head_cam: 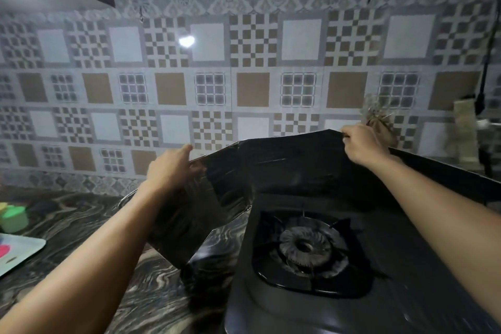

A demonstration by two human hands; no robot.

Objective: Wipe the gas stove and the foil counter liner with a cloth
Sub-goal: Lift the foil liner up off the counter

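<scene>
Patterned wall tiles behind; left hand (173, 168) and right hand (360, 144) each grip the foil liner's (284, 168) top edge, raised behind the stove (306, 249); advise even, gentle lifting to avoid tearing.

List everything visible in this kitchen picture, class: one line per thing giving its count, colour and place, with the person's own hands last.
Black gas stove: one, black, right foreground.
Round burner: one, grey, in the stove's top.
Dark shiny foil liner sheet: one, dark, raised behind and left of the stove.
Swirl-patterned stone counter: one, grey-brown, left.
Green lidded container: one, far left.
Pale tray: one, lower left.
Patterned wall tiles: many, white, brown, grey.
Left hand: grips the liner's top edge.
Right hand: pinches the liner's top edge.
</scene>
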